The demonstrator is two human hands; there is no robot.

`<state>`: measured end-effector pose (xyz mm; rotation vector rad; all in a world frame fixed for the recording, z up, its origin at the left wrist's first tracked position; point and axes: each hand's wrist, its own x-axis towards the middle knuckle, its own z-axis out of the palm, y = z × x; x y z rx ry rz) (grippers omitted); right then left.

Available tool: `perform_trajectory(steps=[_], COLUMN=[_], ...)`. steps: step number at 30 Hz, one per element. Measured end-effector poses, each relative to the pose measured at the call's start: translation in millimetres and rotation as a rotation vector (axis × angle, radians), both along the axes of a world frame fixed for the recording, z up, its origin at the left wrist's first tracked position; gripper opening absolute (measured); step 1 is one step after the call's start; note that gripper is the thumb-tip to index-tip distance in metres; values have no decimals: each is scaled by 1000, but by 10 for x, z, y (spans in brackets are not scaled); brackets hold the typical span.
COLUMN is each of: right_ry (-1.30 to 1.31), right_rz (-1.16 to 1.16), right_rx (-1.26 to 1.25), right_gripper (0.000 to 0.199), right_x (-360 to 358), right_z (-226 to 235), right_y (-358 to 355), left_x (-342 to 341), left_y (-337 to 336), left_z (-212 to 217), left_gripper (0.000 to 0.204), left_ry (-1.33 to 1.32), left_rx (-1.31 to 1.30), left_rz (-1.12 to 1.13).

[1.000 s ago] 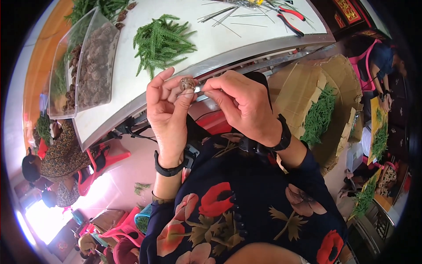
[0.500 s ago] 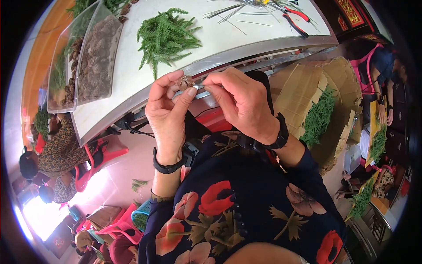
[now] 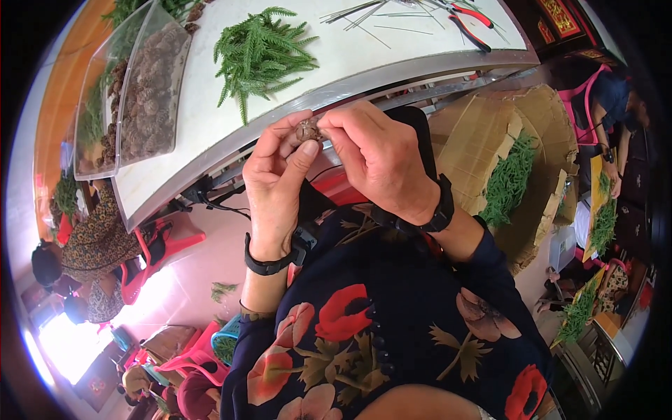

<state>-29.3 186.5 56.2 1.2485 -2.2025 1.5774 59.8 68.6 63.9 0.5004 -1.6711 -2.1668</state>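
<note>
Left hand (image 3: 273, 185) holding pine cone (image 3: 307, 130) between thumb and bent fingers, little gap left. Right hand (image 3: 386, 159) curling, fingertips meeting cone's right side; grip partly hidden, so cannot tell how far closing or what holding. Cone sitting between hands, just near of table (image 3: 357, 64) edge. Green sprigs (image 3: 260, 59) lying beyond on table; clear bin (image 3: 145, 159) of cones standing far left. Wires (image 3: 353, 10) and red-handled pliers (image 3: 470, 35) lying far right. Cardboard box (image 3: 465, 140) holding greenery (image 3: 509, 182) at right.
</note>
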Motion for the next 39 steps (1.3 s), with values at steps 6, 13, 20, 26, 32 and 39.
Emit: perform_trajectory(steps=[6, 13, 20, 26, 32, 39], right_ry=[11, 15, -17, -58, -135, -184], right_rz=[4, -23, -8, 46, 64, 62], right_rx=[-58, -82, -92, -84, -109, -125], right_gripper=[14, 12, 11, 9, 7, 6], right_x=[29, 29, 70, 46, 62, 87], right_z=[15, 0, -11, 1, 18, 32], right_y=[3, 35, 8, 79, 124, 174], left_x=[29, 50, 66, 108, 137, 138], left_y=[-24, -35, -2, -13, 38, 73], left_z=[-61, -60, -147, -157, -128, -122], left_gripper=[26, 29, 29, 29, 30, 29], left_ry=[9, 40, 68, 92, 120, 151], left_rx=[43, 75, 3, 74, 8, -89], left_rz=[24, -11, -34, -37, -64, -80])
